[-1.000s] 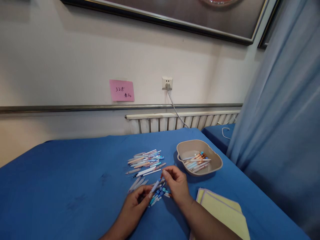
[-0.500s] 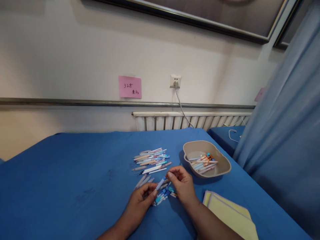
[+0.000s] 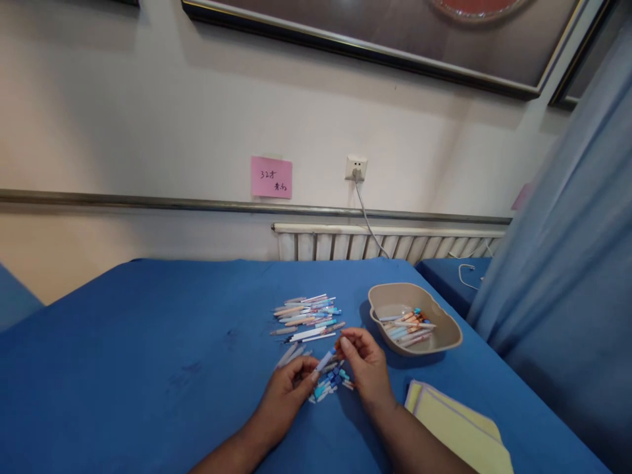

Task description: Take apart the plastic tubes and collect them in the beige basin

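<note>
A light-blue pen [image 3: 324,361] is held slantwise between my two hands, above the table. The fingers of my left hand [image 3: 291,385] pinch its lower end. My right hand [image 3: 364,362] grips its upper end, where something orange-brown shows at the fingertips. Beneath and between the hands lie several small blue and white pen parts [image 3: 330,383]. Just behind them a row of pens [image 3: 307,319] lies on the cloth. A few pale pen barrels [image 3: 292,354] sit beside my left hand, partly hidden by it.
To the right stands a beige basin [image 3: 447,329] with several pens in it. Folded yellow cloths [image 3: 457,421] lie near my right forearm. The table has a blue cover [image 3: 123,368]. Behind are a radiator [image 3: 336,247] and a plugged-in cable [image 3: 368,220]; a blue curtain [image 3: 567,263] hangs at the right.
The view has shifted slightly, so everything appears a little further right. Both hands keep their hold on the pen, in almost the same pose.
</note>
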### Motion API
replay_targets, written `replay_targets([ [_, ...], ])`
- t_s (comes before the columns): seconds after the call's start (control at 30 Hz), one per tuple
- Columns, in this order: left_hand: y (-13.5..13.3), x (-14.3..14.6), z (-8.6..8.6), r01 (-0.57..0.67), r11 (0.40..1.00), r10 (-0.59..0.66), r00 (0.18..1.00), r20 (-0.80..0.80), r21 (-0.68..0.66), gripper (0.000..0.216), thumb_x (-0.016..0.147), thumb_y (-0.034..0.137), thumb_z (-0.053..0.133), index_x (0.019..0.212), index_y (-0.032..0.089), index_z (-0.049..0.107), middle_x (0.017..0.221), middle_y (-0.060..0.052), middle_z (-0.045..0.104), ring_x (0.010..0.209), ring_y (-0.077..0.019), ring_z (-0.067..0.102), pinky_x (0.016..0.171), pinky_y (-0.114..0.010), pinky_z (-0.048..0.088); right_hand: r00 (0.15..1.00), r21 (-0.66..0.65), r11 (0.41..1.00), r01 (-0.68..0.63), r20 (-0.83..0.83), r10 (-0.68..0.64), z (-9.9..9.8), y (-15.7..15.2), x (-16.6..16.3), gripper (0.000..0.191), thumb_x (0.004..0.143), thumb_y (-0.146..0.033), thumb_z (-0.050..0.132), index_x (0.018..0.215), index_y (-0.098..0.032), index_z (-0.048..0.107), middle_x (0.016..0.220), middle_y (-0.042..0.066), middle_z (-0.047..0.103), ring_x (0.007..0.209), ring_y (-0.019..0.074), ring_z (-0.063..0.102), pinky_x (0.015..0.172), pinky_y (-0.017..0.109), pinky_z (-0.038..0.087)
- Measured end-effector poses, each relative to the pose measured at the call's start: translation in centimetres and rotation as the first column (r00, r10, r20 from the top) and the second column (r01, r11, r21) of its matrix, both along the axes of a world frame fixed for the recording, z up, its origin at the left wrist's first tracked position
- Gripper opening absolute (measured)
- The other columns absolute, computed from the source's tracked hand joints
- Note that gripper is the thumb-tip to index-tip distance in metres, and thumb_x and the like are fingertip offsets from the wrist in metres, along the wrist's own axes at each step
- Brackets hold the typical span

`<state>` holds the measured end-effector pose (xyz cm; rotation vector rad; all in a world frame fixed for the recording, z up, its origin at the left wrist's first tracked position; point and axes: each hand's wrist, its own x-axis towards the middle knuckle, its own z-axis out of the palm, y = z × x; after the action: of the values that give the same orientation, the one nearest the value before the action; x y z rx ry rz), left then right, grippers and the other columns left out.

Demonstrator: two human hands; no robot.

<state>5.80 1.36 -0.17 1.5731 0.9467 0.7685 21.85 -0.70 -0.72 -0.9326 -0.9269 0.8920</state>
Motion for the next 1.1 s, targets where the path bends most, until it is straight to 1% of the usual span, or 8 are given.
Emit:
replay_targets([
  [0.2, -0.1, 0.0, -0.3, 0.025, 1.0, -0.025, 1.0, 0.017, -0.011, 0.026, 0.076, 0.039, 0.059, 0.088, 0.016, 0.063, 0.07, 0.001, 0.055, 0.065, -0.0142, 0.047, 0.061, -0.022, 0.038, 1.0, -0.036, 0.999, 0.008, 0.016, -0.008, 0.0, -0.5, 0.2, 0.025, 0.083, -0.041, 0.054, 0.092, -0.018, 0.061, 0.075, 0.002, 0.063, 0.065, 0.0135, 0.056, 0.063, 0.025, 0.046],
  [0.33, -0.1, 0.0, 0.0, -0.004, 1.0, 0.004, 1.0, -0.009, -0.015, 0.027, 0.074, 0.041, 0.06, 0.085, 0.016, 0.064, 0.07, 0.001, 0.057, 0.066, -0.0149, 0.048, 0.061, -0.022, 0.039, 0.996, -0.074, 0.997, 0.01, -0.092, -0.017, -0.1, -0.4, 0.5, 0.038, 0.086, -0.051, 0.045, 0.093, -0.017, 0.061, 0.077, 0.005, 0.065, 0.067, 0.0155, 0.06, 0.061, 0.026, 0.047],
  [0.47, -0.1, 0.4, 1.3, -0.029, 1.0, 0.029, 1.0, -0.008, -0.007, 0.028, 0.073, 0.042, 0.061, 0.084, 0.016, 0.065, 0.072, 0.0, 0.059, 0.068, -0.0159, 0.051, 0.062, -0.023, 0.04, 0.963, -0.167, 0.984, 0.054, -0.252, -0.096, -0.6, 0.6, 0.7, 0.044, 0.081, -0.058, 0.048, 0.086, -0.016, 0.061, 0.073, 0.005, 0.065, 0.058, 0.0146, 0.06, 0.052, 0.025, 0.046],
  [0.6, 0.5, 1.8, 3.7, -0.054, 0.998, 0.055, 0.998, -0.022, 0.045, 0.029, 0.071, 0.041, 0.062, 0.081, 0.014, 0.066, 0.074, -0.003, 0.061, 0.071, -0.018, 0.053, 0.065, -0.026, 0.042, 0.939, -0.239, 0.971, 0.026, -0.326, -0.105, -1.0, 1.5, 0.7, 0.046, 0.074, -0.061, 0.054, 0.079, -0.017, 0.059, 0.067, 0.003, 0.064, 0.048, 0.0123, 0.056, 0.043, 0.021, 0.04],
  [0.73, 1.6, 4.5, 6.4, -0.045, 0.981, 0.058, 0.996, -0.063, 0.187, 0.024, 0.069, 0.037, 0.063, 0.079, 0.015, 0.066, 0.071, -0.001, 0.061, 0.069, -0.0166, 0.053, 0.066, -0.025, 0.042, 0.943, -0.245, 0.969, -0.002, -0.323, -0.08, -0.7, 1.7, 0.4, 0.046, 0.069, -0.062, 0.057, 0.075, -0.017, 0.059, 0.061, 0.002, 0.062, 0.044, 0.0118, 0.053, 0.039, 0.02, 0.036],
  [0.9, 3.0, 9.1, 8.7, 0.109, 0.968, -0.076, 0.986, -0.149, 0.224, 0.026, 0.074, 0.038, 0.055, 0.084, 0.016, 0.064, 0.064, 0.003, 0.058, 0.056, -0.0135, 0.051, 0.057, -0.024, 0.042, 0.966, -0.191, 0.982, 0.001, -0.255, -0.05, -0.5, 2.2, -0.1, 0.037, 0.071, -0.056, 0.057, 0.068, -0.019, 0.057, 0.051, -0.002, 0.054, 0.039, 0.011, 0.046, 0.036, 0.02, 0.032],
  [1.0, 3.8, 12.6, 9.6, 0.173, 0.913, -0.087, 0.967, -0.238, 0.369, 0.024, 0.074, 0.034, 0.055, 0.084, 0.015, 0.066, 0.07, 0.001, 0.062, 0.066, -0.0152, 0.054, 0.062, -0.024, 0.042, 0.968, -0.176, 0.984, -0.016, -0.248, -0.028, -0.7, 2.5, -0.5, 0.035, 0.069, -0.055, 0.058, 0.067, -0.02, 0.057, 0.045, -0.003, 0.05, 0.035, 0.0116, 0.043, 0.036, 0.022, 0.032],
  [1.1, 4.4, 16.2, 9.9, 0.271, 0.868, -0.12, 0.927, -0.354, 0.417, 0.024, 0.076, 0.031, 0.052, 0.084, 0.013, 0.066, 0.071, -0.001, 0.063, 0.066, -0.015, 0.054, 0.06, -0.023, 0.041, 0.979, -0.166, 0.986, -0.006, -0.203, -0.028, -0.7, 2.7, -0.8, 0.034, 0.071, -0.053, 0.057, 0.064, -0.02, 0.058, 0.045, -0.002, 0.053, 0.038, 0.0144, 0.048, 0.037, 0.024, 0.034],
])
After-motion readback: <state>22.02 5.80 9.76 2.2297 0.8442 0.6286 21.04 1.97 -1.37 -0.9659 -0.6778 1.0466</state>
